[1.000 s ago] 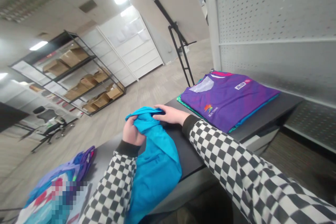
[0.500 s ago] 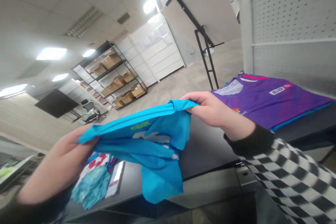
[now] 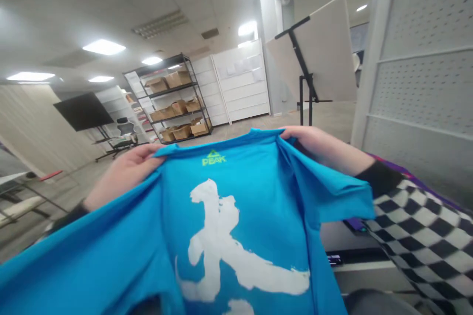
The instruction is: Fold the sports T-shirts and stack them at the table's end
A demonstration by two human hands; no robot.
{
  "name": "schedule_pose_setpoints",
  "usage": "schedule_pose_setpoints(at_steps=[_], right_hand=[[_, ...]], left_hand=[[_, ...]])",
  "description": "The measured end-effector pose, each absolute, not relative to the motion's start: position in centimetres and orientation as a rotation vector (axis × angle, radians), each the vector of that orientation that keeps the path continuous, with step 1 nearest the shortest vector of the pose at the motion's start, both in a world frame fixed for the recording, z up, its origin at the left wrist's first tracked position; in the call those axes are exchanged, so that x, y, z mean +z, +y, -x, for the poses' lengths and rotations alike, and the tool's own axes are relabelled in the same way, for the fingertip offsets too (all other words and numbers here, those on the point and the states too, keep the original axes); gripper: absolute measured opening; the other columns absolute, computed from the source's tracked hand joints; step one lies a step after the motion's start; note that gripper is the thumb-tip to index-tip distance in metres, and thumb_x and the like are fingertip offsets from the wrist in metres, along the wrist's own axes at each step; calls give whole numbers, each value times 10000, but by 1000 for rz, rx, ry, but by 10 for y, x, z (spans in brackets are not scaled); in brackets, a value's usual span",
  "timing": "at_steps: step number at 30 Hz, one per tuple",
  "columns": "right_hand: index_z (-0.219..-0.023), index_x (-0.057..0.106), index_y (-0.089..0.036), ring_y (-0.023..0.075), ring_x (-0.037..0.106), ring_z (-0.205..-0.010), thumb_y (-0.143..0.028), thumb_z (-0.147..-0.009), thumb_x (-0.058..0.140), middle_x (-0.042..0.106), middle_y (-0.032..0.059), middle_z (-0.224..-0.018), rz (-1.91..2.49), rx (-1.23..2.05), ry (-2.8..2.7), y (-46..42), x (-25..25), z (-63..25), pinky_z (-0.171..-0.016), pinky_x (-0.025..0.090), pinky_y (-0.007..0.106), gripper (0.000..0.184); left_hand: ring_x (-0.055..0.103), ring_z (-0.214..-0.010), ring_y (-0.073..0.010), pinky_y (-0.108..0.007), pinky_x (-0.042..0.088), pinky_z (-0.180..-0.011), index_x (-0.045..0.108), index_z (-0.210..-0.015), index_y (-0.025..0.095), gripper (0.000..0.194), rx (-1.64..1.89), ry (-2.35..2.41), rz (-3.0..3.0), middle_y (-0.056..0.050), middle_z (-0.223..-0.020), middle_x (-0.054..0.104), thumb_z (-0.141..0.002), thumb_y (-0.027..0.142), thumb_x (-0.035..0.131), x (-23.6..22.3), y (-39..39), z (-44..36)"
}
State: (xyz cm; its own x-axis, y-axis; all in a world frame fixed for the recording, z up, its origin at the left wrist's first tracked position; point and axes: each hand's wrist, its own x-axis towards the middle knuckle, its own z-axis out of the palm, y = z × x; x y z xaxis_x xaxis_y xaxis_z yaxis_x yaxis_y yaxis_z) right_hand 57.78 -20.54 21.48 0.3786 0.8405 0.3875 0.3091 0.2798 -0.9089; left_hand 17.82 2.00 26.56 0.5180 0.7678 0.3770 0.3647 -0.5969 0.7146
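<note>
A: Quick, what's in the hands?
B: Blue tee [image 3: 266, 206], held up right in front of the camera, back side facing the wearer's view. Lime PEAK logo [image 3: 213, 158] near the collar, big white brush-style print [image 3: 225, 241] below it.

A: Which hand's where?
B: L hand [image 3: 125, 177] on the top edge, left of the collar. R hand [image 3: 321, 150] on the top edge, right of it. Tee's stretched between them, bottom runs out of frame.

A: Fingers?
B: Both hands closed on the cloth, not spread. R fingers [image 3: 295, 134] curl over the top edge, tips tucked behind it. Exact pinch on L can't tell, fabric hides it.

A: Tee on the worktop?
B: No, up in the air. Its R sleeve hangs over the worktop [image 3: 343, 236] near the front edge.

A: What else is close?
B: Checked sleeve [image 3: 424, 241] on the R arm, thin strip of purple jersey [image 3: 388, 160] just behind it, perforated white panel [image 3: 417, 83] beyond. Far back, cardboard boxes [image 3: 178, 78] on a metal rack [image 3: 199, 89].
</note>
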Motion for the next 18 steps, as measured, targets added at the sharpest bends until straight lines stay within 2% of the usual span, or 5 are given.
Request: schedule_pose_setpoints(at_steps=[2,5,9,14,18], right_hand=[[-896,745,-204,275,713,-722,-360,-1013,700,744,85,-746,1537,629,-1058,-166,179,-594,-669,654,410,200],[-909,736,-189,264,753,-802,-237,-1043,599,770,102,-814,2074,508,-1028,-121,133,-600,-727,625,352,197],[-1123,799,-108,401,751,-1259,-144,-965,677,806,255,-1213,2403,293,-1117,-97,94,-587,-1074,572,459,202],[-1674,581,-100,408,571,-1584,-312,-1116,532,588,278,-1711,2249,66,-1670,-113,41,-549,-1313,452,545,599],[-1797,506,-200,464,372,-1740,-663,-1134,517,395,189,-1875,2083,219,-2006,-125,3,-541,-1393,340,681,810]], left_hand=[[844,-1082,-352,-470,699,-1021,849,-1225,201,706,763,888,-2366,-111,-1162,892,-859,799,762,230,58,-217],[832,-1160,-300,-385,646,-1096,883,-1176,210,382,424,1061,-2713,-98,-1206,894,-1007,437,626,167,103,-271],[805,-1236,-347,-439,617,-1147,865,-1281,128,397,299,1175,-2742,-202,-1260,863,-965,257,662,92,115,-320],[695,-1454,-374,-508,510,-1293,751,-1549,186,555,385,904,-2841,-193,-1553,744,-1112,474,566,1,83,-317],[452,-1676,-520,-712,360,-1362,587,-1741,220,822,300,987,-2868,-194,-1809,513,-1085,715,560,-45,87,-290]])
